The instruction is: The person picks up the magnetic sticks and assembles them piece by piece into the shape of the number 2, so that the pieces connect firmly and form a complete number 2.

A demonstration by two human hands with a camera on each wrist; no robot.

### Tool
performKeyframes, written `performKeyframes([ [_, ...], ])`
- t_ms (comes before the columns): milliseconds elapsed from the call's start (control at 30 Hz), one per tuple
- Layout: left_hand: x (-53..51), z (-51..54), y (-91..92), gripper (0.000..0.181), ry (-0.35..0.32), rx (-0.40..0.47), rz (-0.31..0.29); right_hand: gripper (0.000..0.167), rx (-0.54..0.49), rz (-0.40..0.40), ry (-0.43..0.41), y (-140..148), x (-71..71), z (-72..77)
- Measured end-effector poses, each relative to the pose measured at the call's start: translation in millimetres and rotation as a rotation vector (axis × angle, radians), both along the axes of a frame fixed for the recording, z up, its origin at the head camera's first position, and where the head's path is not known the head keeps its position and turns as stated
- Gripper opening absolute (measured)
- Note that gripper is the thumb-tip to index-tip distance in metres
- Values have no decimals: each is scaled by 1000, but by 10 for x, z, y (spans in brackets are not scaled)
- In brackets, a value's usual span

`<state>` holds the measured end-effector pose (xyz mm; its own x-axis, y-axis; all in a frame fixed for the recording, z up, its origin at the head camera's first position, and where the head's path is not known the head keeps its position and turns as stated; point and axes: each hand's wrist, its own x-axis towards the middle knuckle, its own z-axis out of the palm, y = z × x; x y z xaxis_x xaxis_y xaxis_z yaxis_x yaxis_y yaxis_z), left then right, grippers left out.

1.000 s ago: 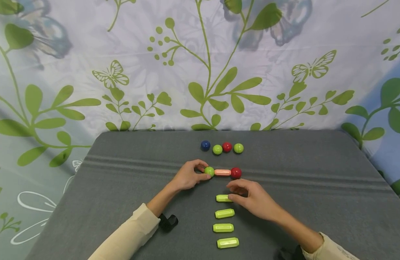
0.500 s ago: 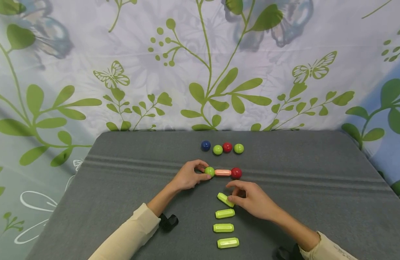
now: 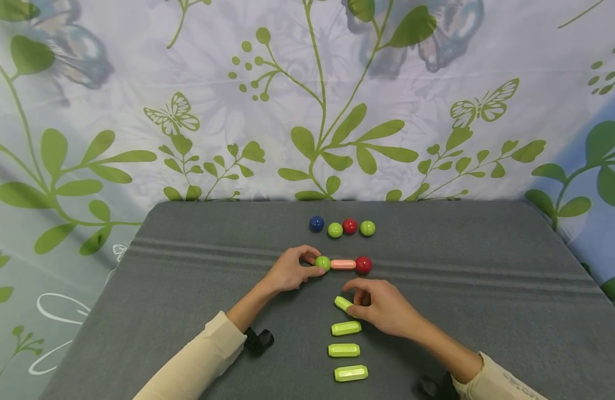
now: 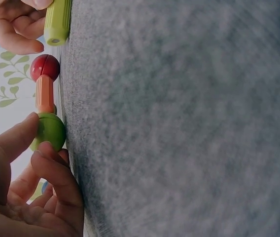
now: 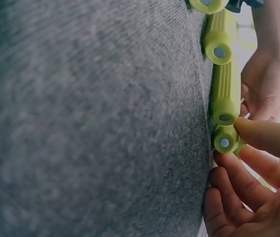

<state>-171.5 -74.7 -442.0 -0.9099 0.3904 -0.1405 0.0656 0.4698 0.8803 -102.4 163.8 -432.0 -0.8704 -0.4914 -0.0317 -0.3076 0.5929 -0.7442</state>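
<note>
My left hand (image 3: 289,270) pinches a green ball (image 4: 51,131) between thumb and fingers. That ball joins end to end with an orange rod (image 3: 343,264) and a red ball (image 3: 364,264), all lying on the grey cloth. Nearer to me, my right hand (image 3: 384,305) pinches the right end of a slanted green rod (image 3: 343,303), the farthest of a column of such rods. In the right wrist view, the rod's silver-tipped end (image 5: 224,141) sits between thumb and fingers. The right hand's fingers (image 4: 24,27) also show beside this rod in the left wrist view.
Three more green rods (image 3: 345,328) lie one below another in front of the right hand. At the back, a blue ball (image 3: 316,224), two green balls (image 3: 335,230) and another red ball (image 3: 350,226) form a row. Behind the grey table (image 3: 212,233) hangs a leaf-patterned cloth (image 3: 267,139).
The farthest green rod has turned from lying straight across to a slant. My right hand has shifted slightly left, its fingers closing in on the rod. The left hand stays on its ball.
</note>
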Motion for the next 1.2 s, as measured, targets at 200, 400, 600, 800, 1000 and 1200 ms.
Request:
performKeyframes([
  [200,1,-3,9,34,-8,-8,7,29,-19,-9,12,32,21,-43],
  [400,2,-2,12,34,-9,-16,6,27,-43,-69,40,60,46,-64],
  [600,5,-6,9,35,-1,-20,0,28,-57,-177,53,121,53,-62],
  [800,6,-6,6,34,0,-17,-1,27,-67,-271,102,209,46,-83],
  [1000,5,-7,6,34,-5,-20,3,25,-60,-323,121,270,45,-84],
  [1200,13,-2,7,34,-13,-20,7,25,-51,-351,124,263,48,-67],
])
